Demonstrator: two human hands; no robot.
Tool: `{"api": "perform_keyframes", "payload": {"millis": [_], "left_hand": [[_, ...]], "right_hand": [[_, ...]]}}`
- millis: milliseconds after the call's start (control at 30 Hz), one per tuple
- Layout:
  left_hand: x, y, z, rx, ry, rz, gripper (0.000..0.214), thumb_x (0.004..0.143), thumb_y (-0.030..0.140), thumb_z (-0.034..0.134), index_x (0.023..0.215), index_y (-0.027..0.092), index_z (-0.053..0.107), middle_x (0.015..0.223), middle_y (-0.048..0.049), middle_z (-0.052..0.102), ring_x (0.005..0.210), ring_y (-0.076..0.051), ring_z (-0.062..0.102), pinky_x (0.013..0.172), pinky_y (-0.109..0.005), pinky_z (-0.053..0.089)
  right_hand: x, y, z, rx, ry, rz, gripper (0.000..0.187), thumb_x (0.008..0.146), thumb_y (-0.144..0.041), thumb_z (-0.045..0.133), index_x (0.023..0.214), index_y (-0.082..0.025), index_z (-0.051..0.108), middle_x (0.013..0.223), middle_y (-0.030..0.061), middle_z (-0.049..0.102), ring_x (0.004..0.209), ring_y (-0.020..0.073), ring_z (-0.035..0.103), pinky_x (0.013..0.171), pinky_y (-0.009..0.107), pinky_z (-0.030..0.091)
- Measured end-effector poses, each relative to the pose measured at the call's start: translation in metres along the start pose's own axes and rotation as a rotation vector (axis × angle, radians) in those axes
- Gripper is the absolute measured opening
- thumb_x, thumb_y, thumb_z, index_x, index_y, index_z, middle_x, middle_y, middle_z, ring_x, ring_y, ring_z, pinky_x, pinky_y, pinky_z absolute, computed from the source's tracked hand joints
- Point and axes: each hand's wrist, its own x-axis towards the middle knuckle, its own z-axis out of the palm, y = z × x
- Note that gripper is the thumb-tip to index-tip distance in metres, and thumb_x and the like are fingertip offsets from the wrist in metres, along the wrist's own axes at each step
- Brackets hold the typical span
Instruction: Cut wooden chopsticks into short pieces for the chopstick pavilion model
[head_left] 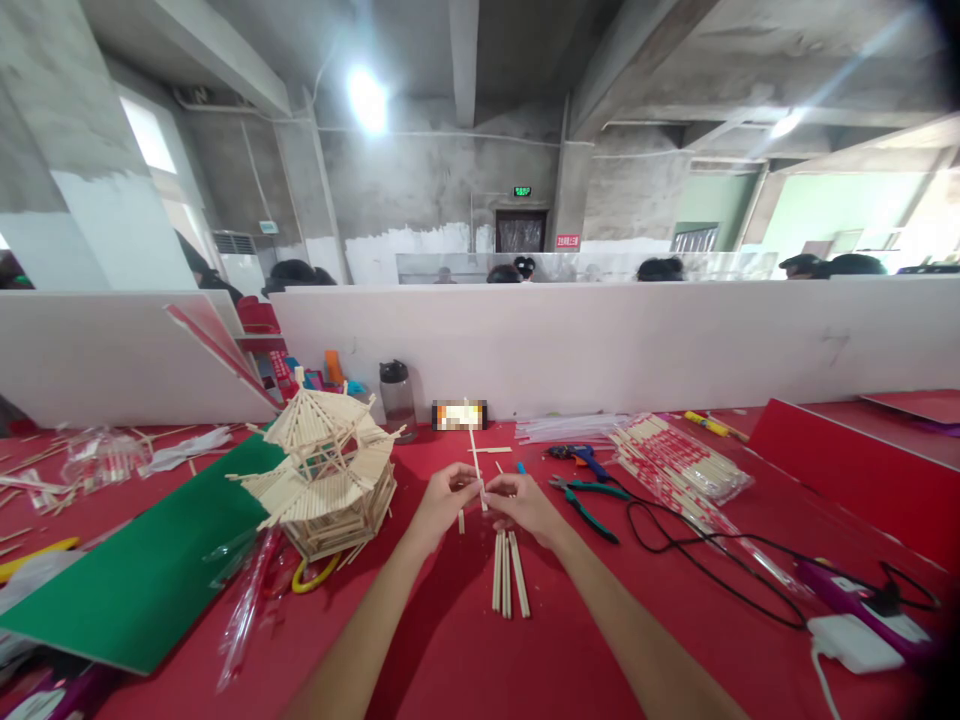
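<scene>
Both my hands meet over the red table (465, 660), pinching one thin wooden stick (475, 455) that stands nearly upright between them. My left hand (444, 503) grips it from the left, fingers closed. Closed round its lower part from the right is my right hand (525, 505). A short crosspiece (491, 450) seems to sit across the stick higher up. Several loose sticks (508, 574) lie flat on the table just below my hands. To the left stands a wooden pavilion model (326, 470) built of sticks, on the edge of a green board (150, 575).
Green-handled pliers (589, 497) and a blue glue gun (577, 456) lie right of my hands, with a black cable (712, 565) and packs of chopsticks (679, 465). A dark-lidded jar (396, 398) stands by the white partition (600, 345). Other people's heads show behind it.
</scene>
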Motion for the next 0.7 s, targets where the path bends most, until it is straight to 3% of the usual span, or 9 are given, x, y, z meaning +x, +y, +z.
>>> {"api": "perform_keyframes", "payload": {"millis": [433, 700], "left_hand": [[0.0039, -0.0049, 0.0006, 0.111, -0.021, 0.078, 0.026, 0.069, 0.032, 0.073, 0.087, 0.015, 0.065, 0.083, -0.0054, 0.068, 0.079, -0.017, 0.063, 0.072, -0.028, 0.052], [0.0046, -0.0028, 0.0014, 0.182, -0.056, 0.136, 0.024, 0.07, 0.027, 0.071, 0.089, 0.016, 0.063, 0.083, -0.0048, 0.067, 0.078, -0.017, 0.064, 0.075, -0.028, 0.05]], "right_hand": [[0.0034, 0.0043, -0.0008, 0.047, -0.031, 0.0, 0.041, 0.058, -0.045, 0.083, 0.076, -0.012, 0.066, 0.067, 0.0004, 0.065, 0.059, 0.0116, 0.063, 0.066, 0.03, 0.057], [0.0051, 0.0068, -0.0025, 0.092, -0.027, 0.023, 0.043, 0.053, -0.045, 0.085, 0.075, -0.013, 0.067, 0.068, 0.0001, 0.065, 0.062, 0.012, 0.063, 0.069, 0.03, 0.057]]}}
